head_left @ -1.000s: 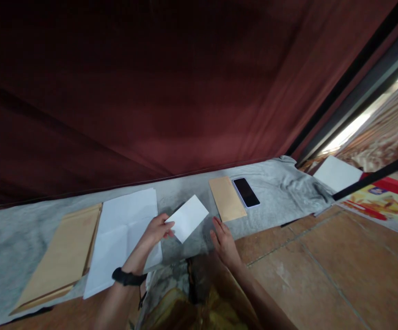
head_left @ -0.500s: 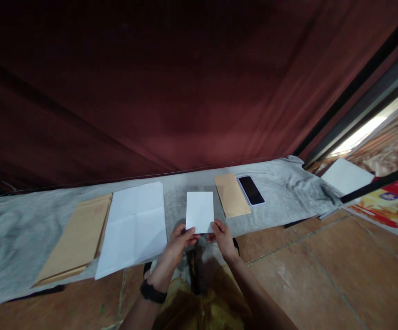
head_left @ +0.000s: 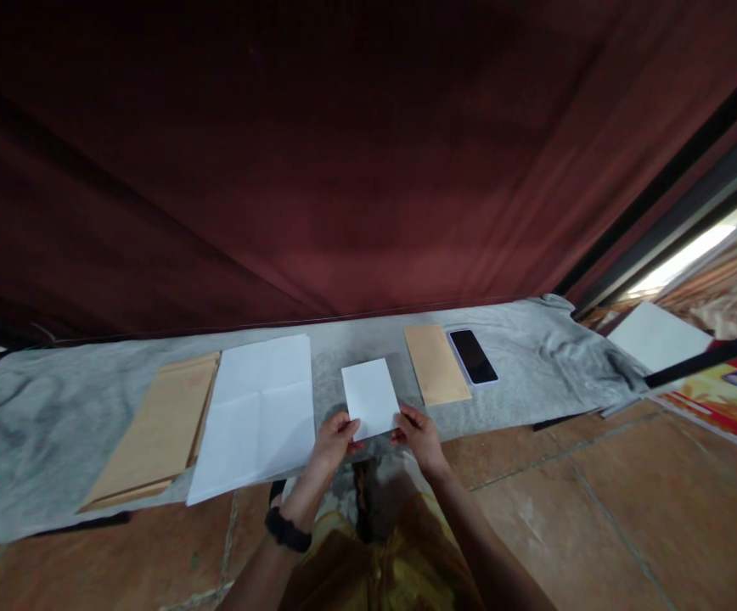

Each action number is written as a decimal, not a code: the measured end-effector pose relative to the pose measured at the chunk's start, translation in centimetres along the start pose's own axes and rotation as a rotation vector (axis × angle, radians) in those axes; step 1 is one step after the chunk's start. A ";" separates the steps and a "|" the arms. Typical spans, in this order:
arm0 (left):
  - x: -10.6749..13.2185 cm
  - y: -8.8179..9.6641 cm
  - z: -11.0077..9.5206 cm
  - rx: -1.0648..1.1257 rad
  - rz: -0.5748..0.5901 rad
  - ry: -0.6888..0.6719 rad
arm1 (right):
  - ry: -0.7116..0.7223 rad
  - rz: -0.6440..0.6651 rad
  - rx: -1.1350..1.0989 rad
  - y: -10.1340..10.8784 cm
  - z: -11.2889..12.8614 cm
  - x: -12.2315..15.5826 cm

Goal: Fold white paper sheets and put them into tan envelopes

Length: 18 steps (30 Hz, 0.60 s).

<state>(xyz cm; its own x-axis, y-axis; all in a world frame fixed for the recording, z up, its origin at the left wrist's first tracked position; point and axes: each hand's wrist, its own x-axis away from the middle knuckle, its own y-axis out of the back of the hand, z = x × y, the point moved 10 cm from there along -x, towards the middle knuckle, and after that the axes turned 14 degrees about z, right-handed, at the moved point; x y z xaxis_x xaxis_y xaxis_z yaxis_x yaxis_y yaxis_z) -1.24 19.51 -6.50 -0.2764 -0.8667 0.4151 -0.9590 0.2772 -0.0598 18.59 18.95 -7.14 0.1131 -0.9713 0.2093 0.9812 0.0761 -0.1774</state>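
Observation:
A small white rectangle of folded paper (head_left: pixel 370 395) is held by its near corners, tilted a little. My left hand (head_left: pixel 335 440) pinches the lower left corner with the thumb on top. At the lower right corner, my right hand (head_left: pixel 418 434) grips it the same way. Left of it lies a stack of large white sheets (head_left: pixel 257 416) with crease lines. To the right rests a brown envelope (head_left: pixel 437 365) on the grey cloth.
Further left, several larger brown envelopes (head_left: pixel 158 420) lie stacked on the grey cloth (head_left: pixel 534 361). A phone (head_left: pixel 474 356) sits right of the small envelope. Dark red fabric (head_left: pixel 356 195) hangs behind. A colourful box (head_left: pixel 731 399) stands on the far right by a dark metal bar (head_left: pixel 712 356).
The folded white paper has turned slightly anticlockwise between my hands. Both hands keep hold of it. The whole view has shifted slightly.

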 end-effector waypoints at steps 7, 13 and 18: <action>-0.8 0.1 0.5 -0.024 -0.005 0.037 | -0.025 -0.018 0.261 0.5 0.2 0.5; -1.3 1.5 0.0 -0.135 -0.046 0.039 | 0.186 -0.055 0.703 -0.3 2.9 1.7; -2.0 2.6 -0.9 -0.251 -0.011 0.022 | 0.246 -0.050 0.896 -1.1 3.1 2.9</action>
<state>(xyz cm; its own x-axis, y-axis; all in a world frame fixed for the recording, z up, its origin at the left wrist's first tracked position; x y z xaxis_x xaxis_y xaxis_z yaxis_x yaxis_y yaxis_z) -3.14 22.40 -6.67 -0.2618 -0.8621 0.4339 -0.9154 0.3642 0.1713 18.31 16.78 -3.38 0.1314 -0.9908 -0.0312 0.7502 0.0789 0.6565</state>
